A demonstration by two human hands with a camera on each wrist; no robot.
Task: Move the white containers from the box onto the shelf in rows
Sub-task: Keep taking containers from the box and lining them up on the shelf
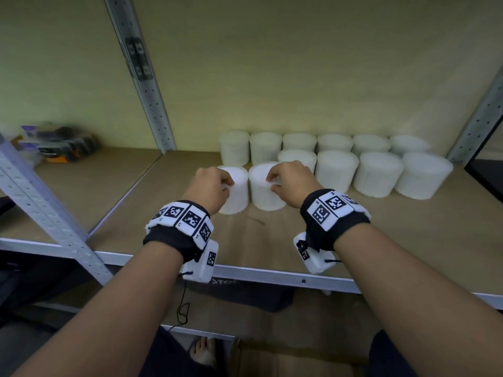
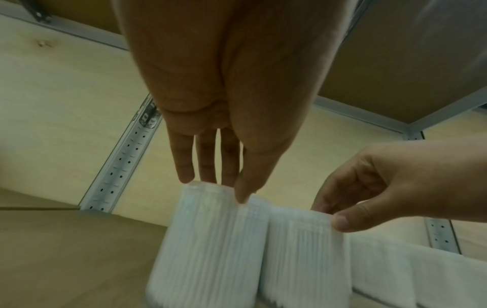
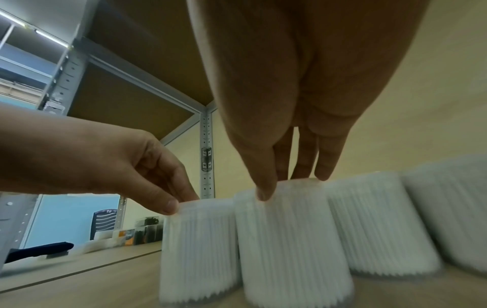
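Observation:
White ribbed cylindrical containers stand in rows on the wooden shelf point(image 1: 394, 240): a back row point(image 1: 334, 142) against the wall and a second row point(image 1: 378, 172) in front of it. Two more stand side by side to the left front. My left hand point(image 1: 227, 185) pinches the top rim of the left container point(image 1: 236, 197), thumb in front and fingers on top point(image 2: 224, 190). My right hand point(image 1: 272, 183) pinches the rim of the right container point(image 1: 265, 197) the same way point(image 3: 283, 187). Both containers rest upright on the board, touching each other point(image 3: 290, 239). A cardboard box point(image 1: 294, 360) shows partly below.
A perforated metal upright point(image 1: 148, 91) rises just left of the containers, another upright point(image 1: 479, 118) at the right end. The neighbouring shelf bay holds packaged goods point(image 1: 54, 144). The shelf's metal front rail point(image 1: 272, 276) runs under my wrists. A bare foot point(image 1: 204, 352) is on the floor.

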